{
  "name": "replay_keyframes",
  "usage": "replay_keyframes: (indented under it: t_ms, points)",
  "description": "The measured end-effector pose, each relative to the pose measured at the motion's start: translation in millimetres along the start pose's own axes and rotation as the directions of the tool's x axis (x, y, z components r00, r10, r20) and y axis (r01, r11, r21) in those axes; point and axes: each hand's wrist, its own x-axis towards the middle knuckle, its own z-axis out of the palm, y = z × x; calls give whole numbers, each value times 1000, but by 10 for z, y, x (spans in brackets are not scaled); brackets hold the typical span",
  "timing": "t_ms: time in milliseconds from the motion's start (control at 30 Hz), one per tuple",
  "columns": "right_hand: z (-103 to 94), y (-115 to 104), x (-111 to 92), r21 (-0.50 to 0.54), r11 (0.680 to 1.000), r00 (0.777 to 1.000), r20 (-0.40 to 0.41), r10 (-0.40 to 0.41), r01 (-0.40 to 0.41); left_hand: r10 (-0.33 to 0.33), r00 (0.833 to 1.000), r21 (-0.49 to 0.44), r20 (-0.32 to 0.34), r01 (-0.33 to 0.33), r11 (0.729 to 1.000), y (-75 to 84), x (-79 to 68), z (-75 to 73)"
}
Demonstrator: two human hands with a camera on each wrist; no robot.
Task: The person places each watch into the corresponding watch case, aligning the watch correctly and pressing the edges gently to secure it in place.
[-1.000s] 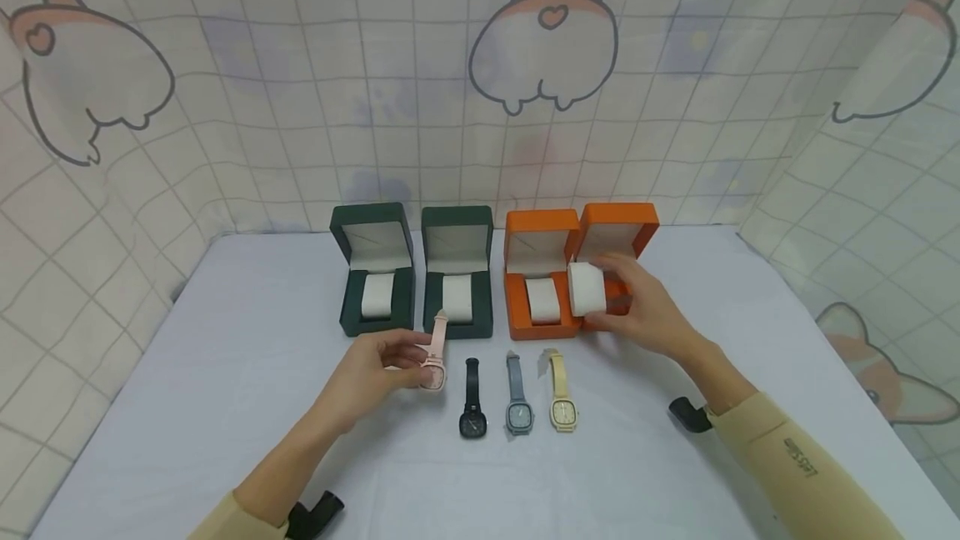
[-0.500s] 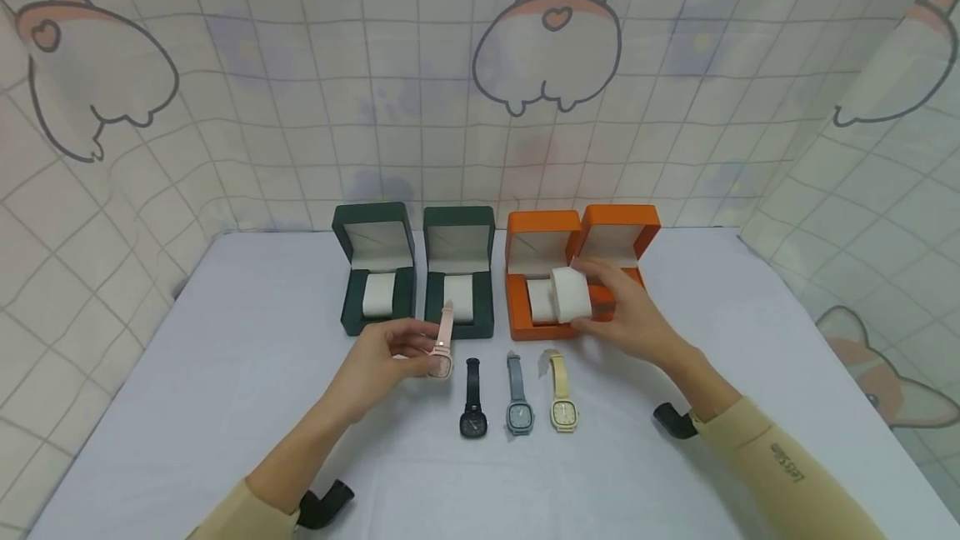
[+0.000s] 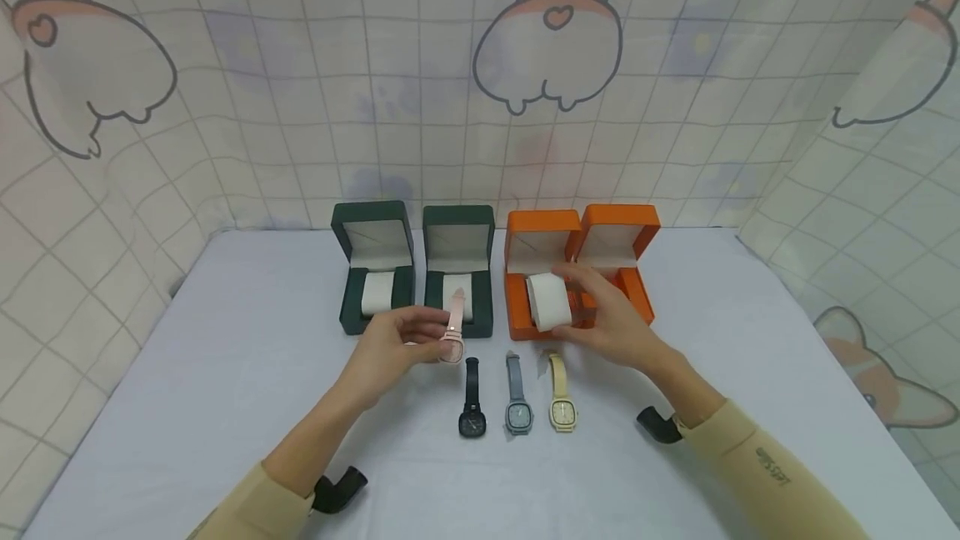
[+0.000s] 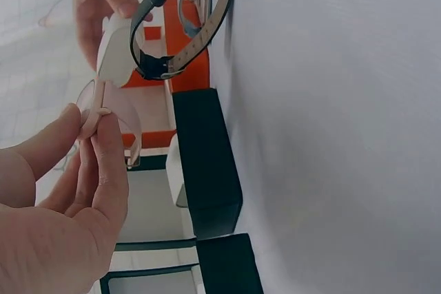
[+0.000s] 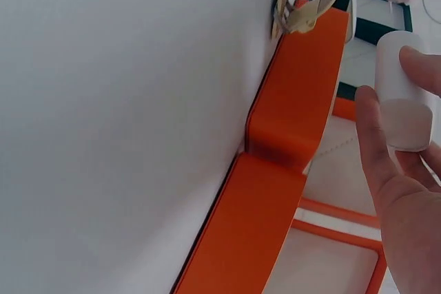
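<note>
My left hand (image 3: pixel 401 348) pinches a pink watch (image 3: pixel 456 325) by its case, between thumb and fingers, with the strap standing up in front of the right green watch box (image 3: pixel 459 215). In the left wrist view the pink watch (image 4: pixel 131 118) is off the table, its strap hanging in a curve. My right hand (image 3: pixel 615 322) grips a white watch cushion (image 3: pixel 550 302) by its ends, raised over the left orange watch box (image 3: pixel 542 221). Thumb and fingers hold the cushion (image 5: pixel 403 101) in the right wrist view. Beside it stands the right orange box (image 3: pixel 637 294), lid up.
A black watch (image 3: pixel 472 407), a blue-grey watch (image 3: pixel 518 402) and a yellow watch (image 3: pixel 561 398) lie in a row before the boxes. Far left, another green box (image 3: pixel 371 211) stands open with a white cushion (image 3: pixel 377 294) inside. A patterned curtain (image 3: pixel 300 107) hangs behind the table.
My right hand has carried the white cushion leftward from the right orange box to above the left one. The left hand has moved the pink watch slightly right and up toward the boxes.
</note>
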Motion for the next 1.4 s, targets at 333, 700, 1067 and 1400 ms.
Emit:
replay_keyframes:
  t_ms: [333, 700, 1067, 1400]
  points:
    - [132, -82, 50, 88, 996, 1000, 27, -12, 10, 57, 998, -29, 27, -57, 998, 28, 74, 64]
    - [244, -188, 87, 167, 986, 997, 61, -41, 30, 55, 998, -62, 34, -53, 997, 86, 159, 160]
    - [300, -251, 98, 231, 973, 994, 103, -47, 22, 51, 998, -85, 35, -48, 995, 126, 209, 231]
    - [337, -252, 88, 248, 968, 991, 116, -72, 41, 70, 996, -117, 64, -62, 991, 133, 201, 282]
